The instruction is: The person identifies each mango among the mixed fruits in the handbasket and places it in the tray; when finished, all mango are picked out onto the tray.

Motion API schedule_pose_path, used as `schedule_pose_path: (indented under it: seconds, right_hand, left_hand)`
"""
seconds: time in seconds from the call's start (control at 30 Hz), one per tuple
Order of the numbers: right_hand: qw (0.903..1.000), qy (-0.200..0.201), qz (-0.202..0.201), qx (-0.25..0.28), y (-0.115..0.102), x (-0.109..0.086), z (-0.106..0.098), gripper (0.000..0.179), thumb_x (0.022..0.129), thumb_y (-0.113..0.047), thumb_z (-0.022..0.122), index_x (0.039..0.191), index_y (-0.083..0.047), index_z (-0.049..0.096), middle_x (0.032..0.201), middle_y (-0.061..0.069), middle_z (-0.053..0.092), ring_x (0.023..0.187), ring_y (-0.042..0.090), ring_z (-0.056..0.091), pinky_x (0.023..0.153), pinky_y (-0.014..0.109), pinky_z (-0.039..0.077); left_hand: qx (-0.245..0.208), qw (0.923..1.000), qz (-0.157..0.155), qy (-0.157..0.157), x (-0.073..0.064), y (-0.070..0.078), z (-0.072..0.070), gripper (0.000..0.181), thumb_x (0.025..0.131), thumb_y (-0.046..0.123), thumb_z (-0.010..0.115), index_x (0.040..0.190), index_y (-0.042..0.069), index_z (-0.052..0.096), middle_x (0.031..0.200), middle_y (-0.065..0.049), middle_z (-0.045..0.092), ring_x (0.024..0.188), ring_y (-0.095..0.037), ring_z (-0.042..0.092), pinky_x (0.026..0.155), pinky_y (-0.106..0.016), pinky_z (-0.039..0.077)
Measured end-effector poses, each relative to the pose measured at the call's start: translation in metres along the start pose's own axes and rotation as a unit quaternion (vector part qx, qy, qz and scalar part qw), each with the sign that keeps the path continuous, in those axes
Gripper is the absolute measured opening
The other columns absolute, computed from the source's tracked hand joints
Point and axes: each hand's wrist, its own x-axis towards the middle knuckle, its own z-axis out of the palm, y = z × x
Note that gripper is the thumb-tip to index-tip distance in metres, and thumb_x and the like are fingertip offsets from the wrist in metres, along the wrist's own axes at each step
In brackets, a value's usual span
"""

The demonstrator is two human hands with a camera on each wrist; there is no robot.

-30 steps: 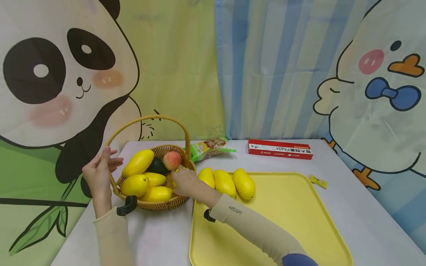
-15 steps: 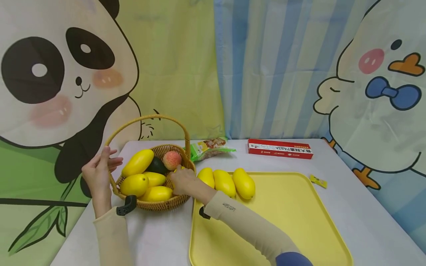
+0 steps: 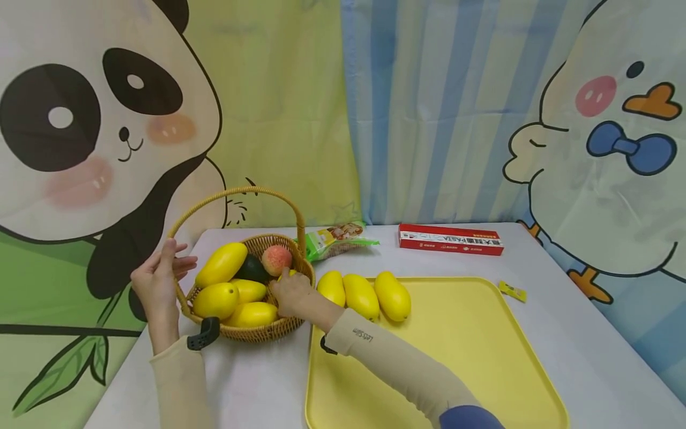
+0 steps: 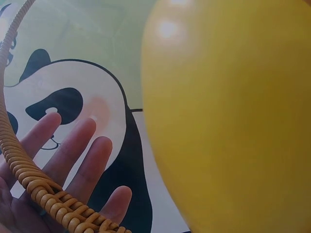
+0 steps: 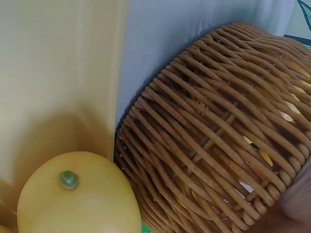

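A wicker basket (image 3: 262, 335) with a tall handle holds several yellow mangoes (image 3: 221, 265), a dark green avocado-like fruit (image 3: 252, 269) and a peach (image 3: 277, 260). My left hand (image 3: 159, 280) is at the basket's left side by the foot of the handle; in the left wrist view its fingers (image 4: 73, 150) extend loosely behind the woven handle (image 4: 53, 201). Inside the basket's right side, my right hand (image 3: 293, 293) grips a yellow mango, mostly hidden beneath the fingers, just below the peach. Only a sliver of that hand shows in the right wrist view.
Right of the basket lies a yellow tray (image 3: 455, 333) with three mangoes (image 3: 361, 296) along its back left. Behind stand a green snack bag (image 3: 339, 239) and a red pasta box (image 3: 450, 239). A small yellow packet (image 3: 513, 291) lies beyond the tray's right edge.
My right hand has shifted slightly left within the basket, its forearm following. The left hand stays by the handle, and the fruit on the tray has not moved.
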Motion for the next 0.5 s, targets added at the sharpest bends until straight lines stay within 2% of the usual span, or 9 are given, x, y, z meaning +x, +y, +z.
schedule_pose_path:
  seconds: [0.23, 0.5]
  right_hand:
    - [0.9999, 0.008, -0.003, 0.012, 0.0008, -0.0010, 0.0013, 0.043, 0.086, -0.040, 0.068, 0.125, -0.024, 0.057, 0.120, 0.006, 0.050, 0.077, 0.016, 0.057, 0.062, 0.026, 0.048]
    - [0.9963, 0.083, -0.015, 0.019, 0.0071, -0.0049, 0.0007, 0.034, 0.079, -0.044, 0.074, 0.101, -0.019, 0.064, 0.093, 0.005, 0.059, 0.073, 0.020, 0.059, 0.057, 0.033, 0.050]
  left_hand:
    - [-0.003, 1.0000, 0.007, -0.004, 0.0007, -0.0019, -0.0004, 0.044, 0.082, 0.042, 0.072, 0.096, 0.000, 0.075, 0.065, 0.001, 0.071, 0.058, -0.012, 0.069, 0.062, -0.018, 0.052]
    - [-0.001, 1.0000, 0.005, -0.003, 0.0015, -0.0019, -0.0013, 0.043, 0.082, 0.042, 0.072, 0.095, 0.001, 0.075, 0.065, 0.000, 0.071, 0.058, -0.011, 0.069, 0.062, -0.018, 0.052]
